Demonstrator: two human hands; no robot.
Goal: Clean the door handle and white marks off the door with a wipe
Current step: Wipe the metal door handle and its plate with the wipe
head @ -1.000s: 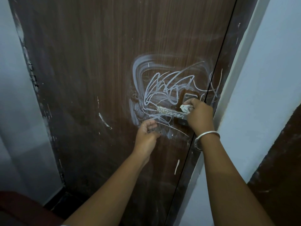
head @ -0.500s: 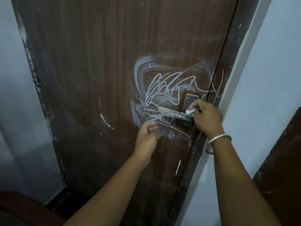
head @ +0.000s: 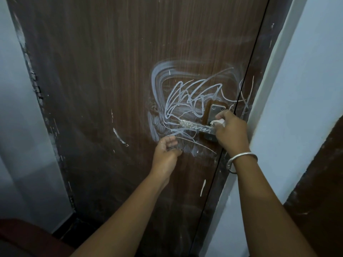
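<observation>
A dark brown wooden door [head: 111,71] fills the view. White scribbled marks [head: 187,97] and smears cover it around the metal lever handle [head: 194,126], which also carries white scrawl. My right hand [head: 232,132], with a silver bangle on the wrist, is shut on a crumpled white wipe [head: 218,122] and presses it against the handle's base by the metal plate [head: 216,110]. My left hand [head: 166,154] is loosely curled against the door just below the handle's free end, holding nothing.
The door's closing edge and dark frame [head: 259,75] run down the right, with a pale wall [head: 306,89] beyond. Another pale wall [head: 16,127] lies left. Stray white streaks [head: 119,136] mark the door lower down. A dark reddish object [head: 27,238] sits at bottom left.
My right hand with the wipe has shifted right and down along the handle to its base, uncovering the metal plate's top. My left hand stays by the door below the handle.
</observation>
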